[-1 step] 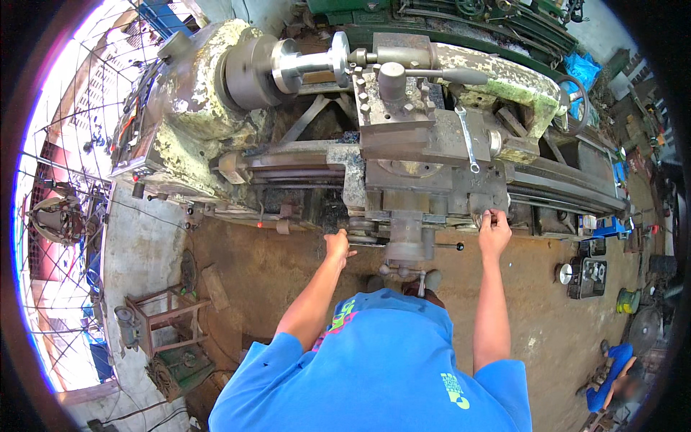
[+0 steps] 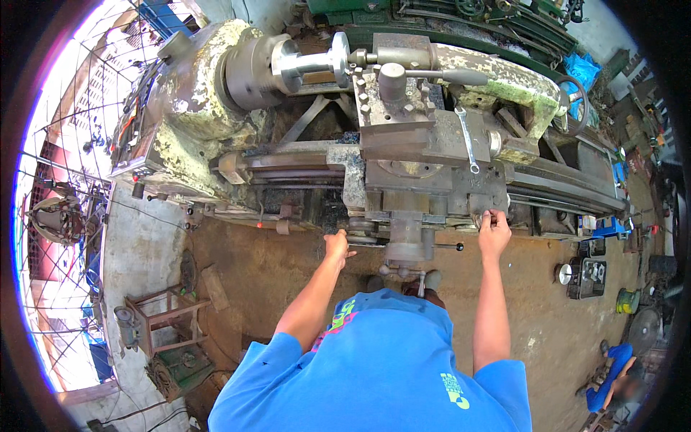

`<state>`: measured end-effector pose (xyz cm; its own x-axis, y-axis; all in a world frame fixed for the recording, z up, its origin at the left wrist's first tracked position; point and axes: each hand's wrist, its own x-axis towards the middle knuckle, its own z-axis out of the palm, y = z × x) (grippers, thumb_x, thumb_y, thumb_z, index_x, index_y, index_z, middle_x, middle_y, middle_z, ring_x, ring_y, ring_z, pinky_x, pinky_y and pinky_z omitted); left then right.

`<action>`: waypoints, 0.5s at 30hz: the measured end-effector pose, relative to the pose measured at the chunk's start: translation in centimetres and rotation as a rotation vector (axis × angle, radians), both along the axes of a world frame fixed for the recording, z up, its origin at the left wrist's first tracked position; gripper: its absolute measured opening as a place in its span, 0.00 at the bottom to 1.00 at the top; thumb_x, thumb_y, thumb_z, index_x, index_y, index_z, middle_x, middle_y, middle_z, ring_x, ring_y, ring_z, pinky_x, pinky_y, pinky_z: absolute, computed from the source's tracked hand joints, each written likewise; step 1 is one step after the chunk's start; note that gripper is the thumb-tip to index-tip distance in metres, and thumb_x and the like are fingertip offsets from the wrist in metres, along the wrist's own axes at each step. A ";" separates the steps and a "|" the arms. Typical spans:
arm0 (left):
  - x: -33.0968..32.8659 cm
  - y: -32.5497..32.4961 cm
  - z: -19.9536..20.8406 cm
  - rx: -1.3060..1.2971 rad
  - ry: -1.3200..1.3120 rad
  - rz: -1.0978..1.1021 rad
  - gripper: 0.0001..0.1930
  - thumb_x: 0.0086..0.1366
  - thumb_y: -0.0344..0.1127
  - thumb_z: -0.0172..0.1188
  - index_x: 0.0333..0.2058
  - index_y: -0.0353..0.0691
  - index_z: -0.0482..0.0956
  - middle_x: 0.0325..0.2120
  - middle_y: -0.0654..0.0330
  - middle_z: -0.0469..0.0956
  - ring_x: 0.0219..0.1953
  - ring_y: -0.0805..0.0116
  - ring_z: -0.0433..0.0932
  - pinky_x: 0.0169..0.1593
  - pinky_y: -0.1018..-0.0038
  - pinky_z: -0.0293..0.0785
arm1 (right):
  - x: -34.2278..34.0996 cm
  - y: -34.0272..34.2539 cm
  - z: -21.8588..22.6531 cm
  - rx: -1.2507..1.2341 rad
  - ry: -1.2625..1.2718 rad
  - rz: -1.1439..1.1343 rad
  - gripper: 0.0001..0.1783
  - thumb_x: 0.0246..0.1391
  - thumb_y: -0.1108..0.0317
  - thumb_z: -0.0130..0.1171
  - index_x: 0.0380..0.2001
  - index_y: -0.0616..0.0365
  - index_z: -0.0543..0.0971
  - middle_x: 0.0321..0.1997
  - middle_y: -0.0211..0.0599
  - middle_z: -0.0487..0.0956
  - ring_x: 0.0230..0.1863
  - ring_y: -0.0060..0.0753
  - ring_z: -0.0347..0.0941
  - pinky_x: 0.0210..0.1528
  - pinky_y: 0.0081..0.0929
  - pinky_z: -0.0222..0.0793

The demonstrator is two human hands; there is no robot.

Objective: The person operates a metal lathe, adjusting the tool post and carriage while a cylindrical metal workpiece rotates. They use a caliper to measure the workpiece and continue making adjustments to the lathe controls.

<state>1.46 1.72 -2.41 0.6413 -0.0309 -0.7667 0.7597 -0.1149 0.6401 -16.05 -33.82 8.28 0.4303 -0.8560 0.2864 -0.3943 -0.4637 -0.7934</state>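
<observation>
Bright white daylight comes through the wire grille point(image 2: 79, 108) on my left. Under me spreads a brown, stained floor point(image 2: 259, 266), with pale grey concrete point(image 2: 140, 245) along its left side. A wooden stand point(image 2: 178, 312) sits to my left, and a pale wall point(image 2: 608, 29) shows ahead at far right.

You wear a bright blue T-shirt point(image 2: 360, 374) — its short, loose sleeves point(image 2: 507, 389) end above the elbows, and your left hand point(image 2: 337, 246) and right hand point(image 2: 495, 230) are bare. A yellow-green and pink print point(image 2: 343, 315) marks one side, a pale yellow-green emblem point(image 2: 455, 392) the other — small dark spots point(image 2: 265, 364) dot the left shoulder
</observation>
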 end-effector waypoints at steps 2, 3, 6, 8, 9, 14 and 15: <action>0.1 0.1 -0.2 0.016 -0.005 0.005 0.23 0.66 0.41 0.50 0.50 0.33 0.52 0.22 0.61 0.64 0.19 0.69 0.66 0.33 0.56 0.81 | 0.0 -0.1 0.0 -0.035 -0.021 0.017 0.08 0.53 0.69 0.61 0.34 0.63 0.79 0.23 0.42 0.80 0.24 0.33 0.76 0.31 0.28 0.71; 0.1 0.2 -0.3 0.043 -0.023 0.016 0.23 0.66 0.41 0.50 0.50 0.33 0.52 0.21 0.61 0.64 0.19 0.69 0.65 0.33 0.56 0.81 | 0.0 0.0 0.0 -0.036 -0.030 0.017 0.08 0.53 0.69 0.61 0.34 0.63 0.79 0.22 0.42 0.80 0.24 0.33 0.76 0.31 0.29 0.71; 0.3 0.5 -0.6 -0.002 0.005 -0.038 0.24 0.65 0.41 0.50 0.51 0.34 0.52 0.20 0.61 0.63 0.17 0.69 0.65 0.33 0.55 0.81 | -0.1 0.1 0.0 0.004 -0.049 0.020 0.08 0.53 0.69 0.62 0.33 0.63 0.79 0.23 0.42 0.80 0.24 0.32 0.76 0.31 0.29 0.71; 0.3 0.5 -0.5 -0.025 0.002 -0.035 0.24 0.65 0.41 0.51 0.51 0.34 0.52 0.19 0.62 0.63 0.16 0.70 0.64 0.33 0.55 0.81 | -0.1 0.2 -0.1 -0.024 -0.012 0.004 0.08 0.53 0.69 0.62 0.33 0.63 0.79 0.23 0.41 0.80 0.25 0.32 0.76 0.31 0.29 0.71; 0.3 0.5 -0.4 -0.016 -0.016 0.004 0.24 0.65 0.40 0.51 0.51 0.34 0.52 0.19 0.62 0.62 0.15 0.70 0.63 0.32 0.55 0.81 | -0.1 0.0 -0.1 -0.050 -0.024 0.017 0.08 0.53 0.69 0.62 0.33 0.63 0.79 0.23 0.41 0.80 0.25 0.32 0.76 0.31 0.29 0.71; -0.3 -0.1 0.6 0.020 -0.020 0.076 0.21 0.64 0.39 0.51 0.48 0.34 0.54 0.17 0.63 0.62 0.14 0.72 0.62 0.30 0.58 0.81 | -0.1 -0.4 -0.5 -0.005 -0.015 0.023 0.09 0.53 0.68 0.62 0.34 0.62 0.79 0.24 0.41 0.80 0.25 0.31 0.76 0.32 0.29 0.71; -0.4 -0.2 0.8 0.008 -0.038 0.058 0.21 0.64 0.39 0.51 0.47 0.34 0.53 0.17 0.63 0.62 0.14 0.72 0.62 0.30 0.59 0.81 | -0.2 -0.4 -0.5 -0.006 -0.010 0.027 0.09 0.53 0.68 0.62 0.34 0.62 0.79 0.24 0.40 0.80 0.25 0.31 0.76 0.31 0.29 0.71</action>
